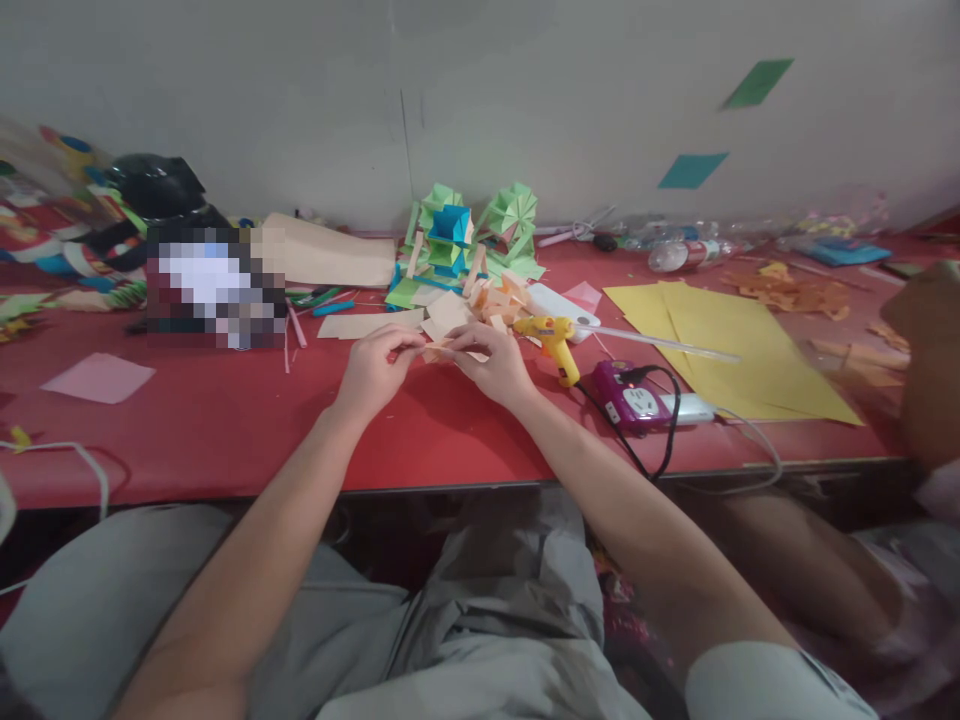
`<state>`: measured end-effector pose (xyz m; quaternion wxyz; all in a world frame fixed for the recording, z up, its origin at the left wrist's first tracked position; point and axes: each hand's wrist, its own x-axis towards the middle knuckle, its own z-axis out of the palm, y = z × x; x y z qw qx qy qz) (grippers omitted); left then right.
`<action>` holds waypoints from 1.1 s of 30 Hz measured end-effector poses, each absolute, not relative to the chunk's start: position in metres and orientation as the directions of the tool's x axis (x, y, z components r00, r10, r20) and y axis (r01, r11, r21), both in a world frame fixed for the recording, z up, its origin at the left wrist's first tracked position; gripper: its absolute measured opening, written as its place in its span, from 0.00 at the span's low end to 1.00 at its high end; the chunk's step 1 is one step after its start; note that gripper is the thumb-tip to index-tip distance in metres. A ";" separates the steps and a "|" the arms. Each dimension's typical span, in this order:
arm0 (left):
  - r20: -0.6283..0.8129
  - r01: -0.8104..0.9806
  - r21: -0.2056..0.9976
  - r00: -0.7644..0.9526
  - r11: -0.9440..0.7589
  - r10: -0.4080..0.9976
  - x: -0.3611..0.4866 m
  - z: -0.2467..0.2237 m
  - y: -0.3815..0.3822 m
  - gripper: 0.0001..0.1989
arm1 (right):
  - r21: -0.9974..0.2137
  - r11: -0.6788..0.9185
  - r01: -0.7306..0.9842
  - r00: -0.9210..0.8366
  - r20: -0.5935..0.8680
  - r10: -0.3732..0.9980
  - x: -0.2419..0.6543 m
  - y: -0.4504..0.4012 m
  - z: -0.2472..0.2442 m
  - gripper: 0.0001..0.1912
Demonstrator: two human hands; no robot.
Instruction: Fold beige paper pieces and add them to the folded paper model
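A long red bench is set against a plain grey wall. Above the bench, the wall is marked by a thin vertical seam; above the bench's right part, a green patch and a teal patch are seen. The space beneath the bench is dimly lit.

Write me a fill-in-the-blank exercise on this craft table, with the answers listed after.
1. The left hand and right hand pinch a small paper piece above a tabletop coloured ____.
2. The glue gun lies nearer the ____ hand.
3. The socket block has a body coloured ____.
4. The coloured papers stuck on the wall number ____.

Missing words: red; right; purple; two.
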<state>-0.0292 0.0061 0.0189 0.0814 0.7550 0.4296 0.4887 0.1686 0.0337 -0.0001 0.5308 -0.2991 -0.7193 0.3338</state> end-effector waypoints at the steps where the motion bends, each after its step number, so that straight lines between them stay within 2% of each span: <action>1: 0.673 0.577 0.536 0.150 -0.617 0.725 -0.031 0.019 0.007 0.05 | -0.795 0.602 0.080 -0.249 0.569 0.784 0.169 0.034 -0.001 0.11; 7: 0.668 0.564 0.559 0.128 -0.608 0.733 -0.036 0.019 0.008 0.04 | -0.783 0.615 0.095 -0.214 0.587 0.781 0.171 0.038 -0.003 0.09; 15: 0.601 0.541 0.576 0.227 -0.613 0.766 -0.031 0.020 0.006 0.08 | -0.789 0.608 0.091 -0.292 0.562 0.773 0.171 0.032 0.003 0.10; 21: 0.590 0.566 0.607 0.149 -0.558 0.793 -0.031 0.020 0.006 0.06 | -0.827 0.559 0.067 -0.305 0.516 0.800 0.171 0.033 0.002 0.10; 24: 0.599 0.594 0.582 0.148 -0.554 0.787 -0.030 0.020 0.005 0.06 | -0.847 0.529 0.063 -0.313 0.486 0.816 0.170 0.034 0.001 0.09; 29: 0.619 0.627 0.528 0.178 -0.573 0.765 -0.027 0.021 0.002 0.07 | -0.857 0.514 0.039 -0.298 0.481 0.824 0.167 0.034 0.001 0.14; 33: 0.548 0.527 0.631 0.217 -0.570 0.808 -0.024 0.021 0.001 0.05 | -0.875 0.484 -0.022 -0.268 0.472 0.840 0.167 0.032 0.003 0.20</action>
